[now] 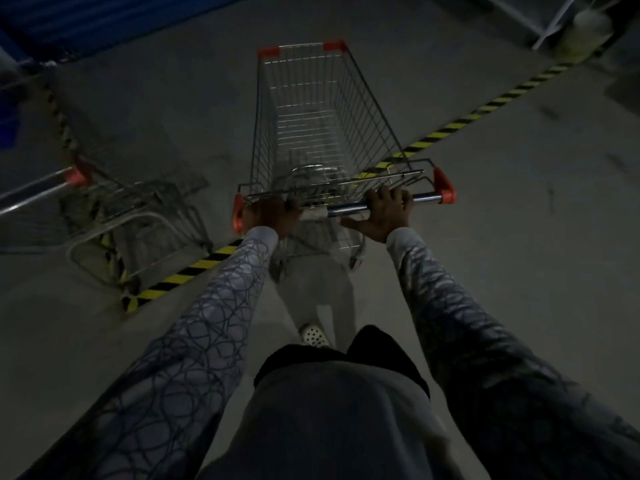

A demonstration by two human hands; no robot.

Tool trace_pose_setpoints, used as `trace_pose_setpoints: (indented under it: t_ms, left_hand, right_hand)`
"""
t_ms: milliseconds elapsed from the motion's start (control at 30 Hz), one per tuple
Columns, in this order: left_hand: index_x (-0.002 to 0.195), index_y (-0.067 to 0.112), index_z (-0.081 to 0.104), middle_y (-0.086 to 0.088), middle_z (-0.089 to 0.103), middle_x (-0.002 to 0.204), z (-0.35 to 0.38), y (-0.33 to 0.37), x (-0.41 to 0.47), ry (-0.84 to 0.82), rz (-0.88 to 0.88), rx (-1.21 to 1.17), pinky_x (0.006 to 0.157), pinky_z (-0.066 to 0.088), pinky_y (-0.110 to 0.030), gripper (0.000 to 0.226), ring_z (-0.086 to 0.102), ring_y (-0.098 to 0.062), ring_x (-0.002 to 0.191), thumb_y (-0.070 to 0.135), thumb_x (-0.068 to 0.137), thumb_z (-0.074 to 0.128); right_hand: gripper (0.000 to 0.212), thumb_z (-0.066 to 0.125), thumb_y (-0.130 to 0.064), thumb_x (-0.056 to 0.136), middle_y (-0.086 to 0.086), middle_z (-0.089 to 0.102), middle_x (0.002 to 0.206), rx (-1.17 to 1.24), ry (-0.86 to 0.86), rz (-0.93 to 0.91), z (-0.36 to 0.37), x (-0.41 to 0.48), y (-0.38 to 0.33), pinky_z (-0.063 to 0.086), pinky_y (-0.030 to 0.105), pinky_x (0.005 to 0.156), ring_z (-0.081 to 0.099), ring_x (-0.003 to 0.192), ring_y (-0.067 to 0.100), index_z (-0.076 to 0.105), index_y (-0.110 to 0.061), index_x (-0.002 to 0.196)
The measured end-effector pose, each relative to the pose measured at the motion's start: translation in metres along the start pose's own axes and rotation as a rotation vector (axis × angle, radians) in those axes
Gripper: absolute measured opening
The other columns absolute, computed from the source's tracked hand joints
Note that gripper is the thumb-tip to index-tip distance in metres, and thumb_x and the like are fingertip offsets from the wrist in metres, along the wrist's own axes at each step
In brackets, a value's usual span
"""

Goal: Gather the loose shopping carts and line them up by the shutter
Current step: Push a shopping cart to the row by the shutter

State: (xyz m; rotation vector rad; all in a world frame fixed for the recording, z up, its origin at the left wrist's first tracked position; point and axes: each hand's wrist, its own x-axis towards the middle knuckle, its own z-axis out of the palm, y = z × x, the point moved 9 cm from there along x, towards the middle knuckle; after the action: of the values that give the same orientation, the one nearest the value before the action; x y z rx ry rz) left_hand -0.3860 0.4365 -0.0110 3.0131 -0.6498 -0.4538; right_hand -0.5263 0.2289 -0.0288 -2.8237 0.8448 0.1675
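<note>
A wire shopping cart (311, 126) with red corner caps stands straight ahead of me on the grey floor, its basket empty. My left hand (273, 216) grips the left end of its handle bar (426, 197). My right hand (384, 211) holds the bar further right, fingers curled over it and thumb spread below. A second cart (114, 209), blurred, stands at the left with its red-tipped handle pointing off the left edge. The blue shutter (86, 22) fills the top left corner.
A yellow-and-black floor stripe (460, 123) runs diagonally under the cart, from lower left to upper right; another runs along the left by the second cart. Metal framing (554, 26) stands at the top right. My foot in a white perforated shoe (313, 336) is below the cart.
</note>
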Motion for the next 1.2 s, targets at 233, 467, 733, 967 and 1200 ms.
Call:
trace_pose_setpoints:
  t_ms: [233, 467, 733, 967, 1200]
  left_hand:
    - [0.083, 0.019, 0.076, -0.001, 0.074, 0.09, -0.015, 0.01, 0.103, 0.215, 0.076, 0.029, 0.111, 0.022, -0.037, 0.046, 0.067, -0.026, 0.095, 0.05, 0.093, 0.043]
    - [0.062, 0.016, 0.068, -0.002, 0.068, 0.066, -0.045, -0.005, 0.228, 0.466, 0.182, 0.011, 0.115, 0.022, -0.036, 0.051, 0.067, -0.026, 0.074, 0.046, 0.089, 0.036]
    - [0.068, 0.015, 0.071, -0.004, 0.073, 0.075, -0.075, 0.007, 0.37, 0.344, 0.152, -0.023, 0.103, 0.029, -0.031, 0.058, 0.069, -0.025, 0.083, 0.049, 0.091, 0.03]
    - [0.072, 0.013, 0.076, -0.007, 0.073, 0.072, -0.113, 0.013, 0.431, 0.465, 0.106, -0.138, 0.1, 0.034, -0.032, 0.065, 0.07, -0.028, 0.08, 0.052, 0.089, 0.027]
    - [0.072, 0.021, 0.067, 0.002, 0.07, 0.072, -0.136, -0.022, 0.464, 0.592, 0.128, -0.046, 0.115, 0.029, -0.05, 0.04, 0.065, -0.024, 0.074, 0.041, 0.095, 0.041]
  right_hand:
    - [0.092, 0.022, -0.088, 0.077, 0.011, 0.058, 0.125, 0.091, 0.122, -0.022, -0.001, 0.064, -0.016, 0.027, 0.054, 0.101, 0.046, 0.124, 0.036, 0.064, -0.014, 0.112]
    - [0.088, 0.036, -0.087, 0.074, 0.011, 0.056, 0.123, 0.058, 0.212, -0.077, -0.014, 0.152, -0.052, 0.028, 0.055, 0.098, 0.047, 0.122, 0.035, 0.059, -0.011, 0.113]
    - [0.09, 0.061, -0.085, 0.066, 0.013, 0.054, 0.12, 0.052, 0.161, -0.125, -0.036, 0.287, -0.065, 0.032, 0.058, 0.094, 0.045, 0.122, 0.038, 0.06, -0.009, 0.115]
    - [0.093, 0.052, -0.089, 0.068, 0.013, 0.049, 0.132, -0.057, 0.076, -0.2, -0.052, 0.413, -0.076, 0.033, 0.06, 0.094, 0.041, 0.124, 0.035, 0.056, -0.014, 0.122]
    - [0.115, 0.013, -0.09, 0.062, 0.018, 0.046, 0.139, -0.115, -0.034, -0.356, -0.063, 0.506, -0.133, 0.03, 0.056, 0.098, 0.035, 0.133, 0.042, 0.053, -0.01, 0.135]
